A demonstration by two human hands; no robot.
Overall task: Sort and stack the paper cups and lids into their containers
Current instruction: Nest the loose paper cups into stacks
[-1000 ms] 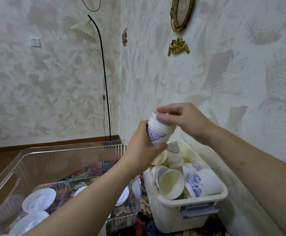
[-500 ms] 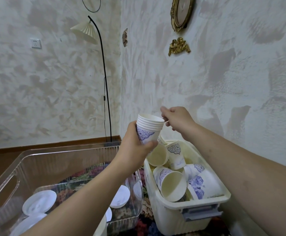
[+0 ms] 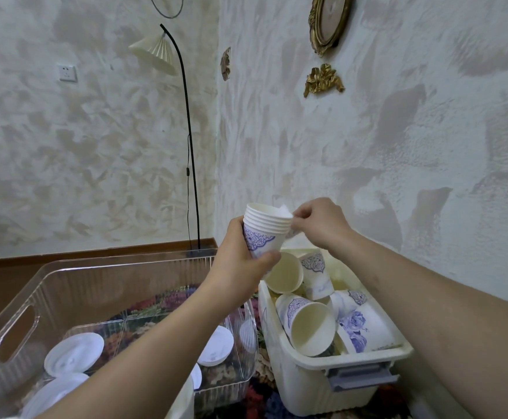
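Left hand: the left hand (image 3: pixel 240 264) is wrapped around a nested stack of paper cups (image 3: pixel 263 231), thumb in front, and holds it upright in the air above the two containers.

Right hand: the right hand (image 3: pixel 319 222) is at the rim of the stack, with its fingertips pinched together. It seems to pinch the edge of the top cup or a small white piece there; the view is too poor to say which.

Stack: about six or seven rims are visible, one inside the other, with a blue pattern on the outer cup.

Cream bin: the cream plastic bin (image 3: pixel 352 362) on the right holds loose paper cups (image 3: pixel 307 326), lying on their sides and tilted, not yet nested. At least five are visible.

Clear bin: the transparent bin (image 3: pixel 50 279) on the left holds white lids (image 3: pixel 74 353), several of them lying flat and apart, not in one pile.

Done: the cups and lids appear already separated by kind, and one stack of cups is formed in the hand.

Left: in my judgement the loose cups must join the stack, the stack must go down into the cream bin, and the lids need to be piled.

Surroundings: a floor lamp (image 3: pixel 168 55) stands by the textured wall, and a flowered cloth (image 3: pixel 168 300) lies under the bins.
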